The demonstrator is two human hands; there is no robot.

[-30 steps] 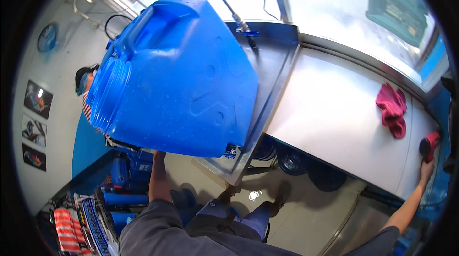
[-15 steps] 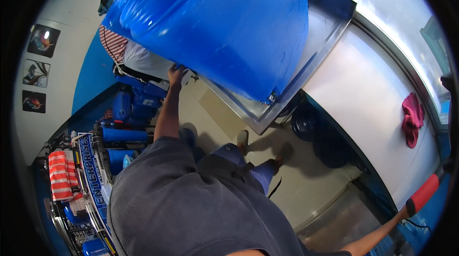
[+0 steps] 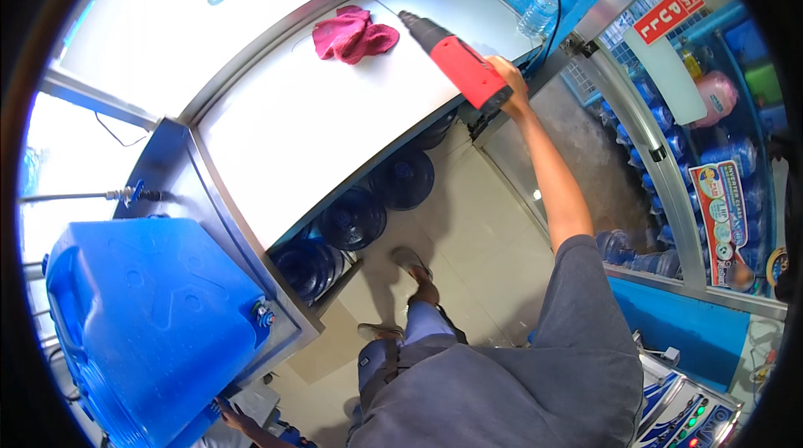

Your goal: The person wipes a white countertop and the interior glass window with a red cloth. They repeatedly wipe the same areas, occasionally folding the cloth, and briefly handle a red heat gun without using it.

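A red heat gun [image 3: 468,71] with a black nozzle is gripped in my right hand [image 3: 510,84], above the far right part of the white counter. Its nozzle points to the far left, toward a crumpled maroon cloth [image 3: 353,36] on the counter. At the left, a large blue water jug [image 3: 159,289] with a small spigot fitting [image 3: 263,312] lies in a metal-rimmed basin [image 3: 288,335]. My left hand [image 3: 234,416] holds the jug's lower edge, its fingers partly hidden in shadow.
Round blue water bottles [image 3: 351,218] stand on the floor under the white counter [image 3: 318,130]. A clear bottle [image 3: 539,13] and a black cord are at the counter's far right end. On the right is a glass door [image 3: 657,143] with more bottles behind it.
My view has swung to the right, so the jug now appears at lower left. The heat gun, earlier at the lower right edge, is now raised over the counter. My left hand stays at the jug.
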